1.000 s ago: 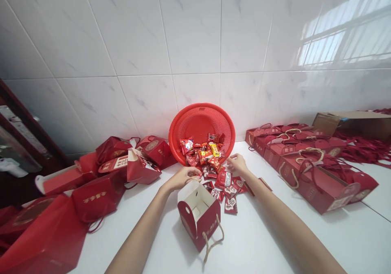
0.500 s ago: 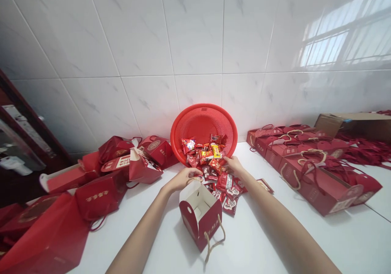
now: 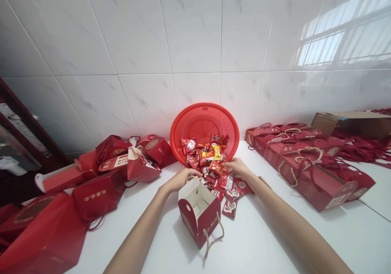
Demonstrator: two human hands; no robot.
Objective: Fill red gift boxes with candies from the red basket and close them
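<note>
Edged inward since the earlier frame, the right hand (image 3: 240, 168) now has bent fingers among the wrapped candies (image 3: 224, 182) spilling from the red basket (image 3: 203, 119) at the wall edge of the tabletop (image 3: 241, 241); both hands thus flank the pile. Whether it pinches one, I cannot tell. The left hand (image 3: 181, 179), curled, grip hidden, sits behind the open gift box (image 3: 204, 229), farther from that edge.

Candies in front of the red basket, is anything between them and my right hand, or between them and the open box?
Nothing visible separates your right hand from the candies. By the open box, your left hand is at its far-left edge; right of that, only the box's own side intervenes.
</note>
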